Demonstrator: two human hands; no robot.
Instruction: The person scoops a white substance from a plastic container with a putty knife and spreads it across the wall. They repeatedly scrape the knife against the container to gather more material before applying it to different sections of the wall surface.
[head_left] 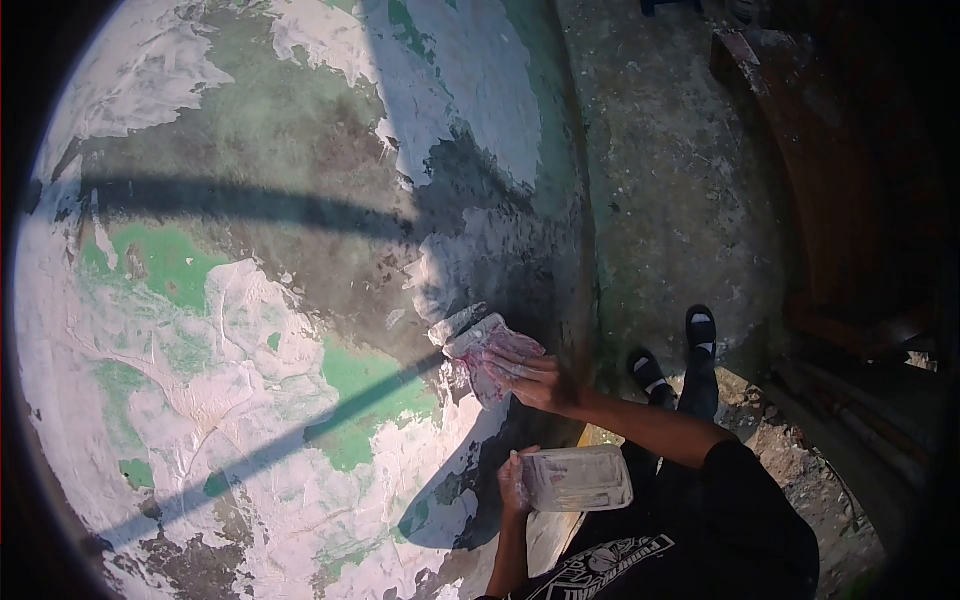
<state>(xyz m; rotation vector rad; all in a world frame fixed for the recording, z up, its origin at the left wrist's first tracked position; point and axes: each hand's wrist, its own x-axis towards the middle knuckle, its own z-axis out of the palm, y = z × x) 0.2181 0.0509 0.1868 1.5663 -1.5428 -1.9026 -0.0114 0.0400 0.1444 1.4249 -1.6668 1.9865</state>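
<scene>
My right hand (540,383) grips a flat, pink-and-white smeared putty scraper (488,352), its fingers spread over the tool's face. The scraper lies against the wall (300,300), with a thick ridge of white putty (458,326) along its far edge. Below it, my left hand (514,482) holds a shallow rectangular plastic tray (580,478) by its near-wall side. Whitish residue coats the inside of the tray. White putty covers the wall in uneven patches, with green paint and bare grey surface showing between them.
A concrete floor (670,180) runs along the wall's base. My feet in dark sandals (701,326) stand on it. A brown wooden piece of furniture (800,130) stands at the right, and rubble (790,450) lies behind my legs. Shadows cross the wall.
</scene>
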